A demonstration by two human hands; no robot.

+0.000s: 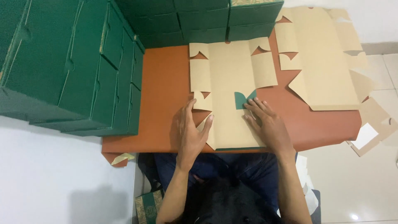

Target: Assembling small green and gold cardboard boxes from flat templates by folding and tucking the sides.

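Observation:
A flat, unfolded tan cardboard box blank (230, 79) lies on the orange-brown table (161, 91), plain side up. My left hand (191, 130) rests flat at the blank's lower left edge, thumb on a small flap. At the lower right, my right hand (265, 122) presses on the blank with fingers spread, beside a folded-over flap (241, 99) that shows its green side. Neither hand grips anything.
Stacks of assembled green boxes (74, 66) stand at the left and along the table's far edge (207, 20). More flat tan blanks (323, 58) lie at the right, partly over the table edge. Cardboard scraps (373, 128) lie on the white floor.

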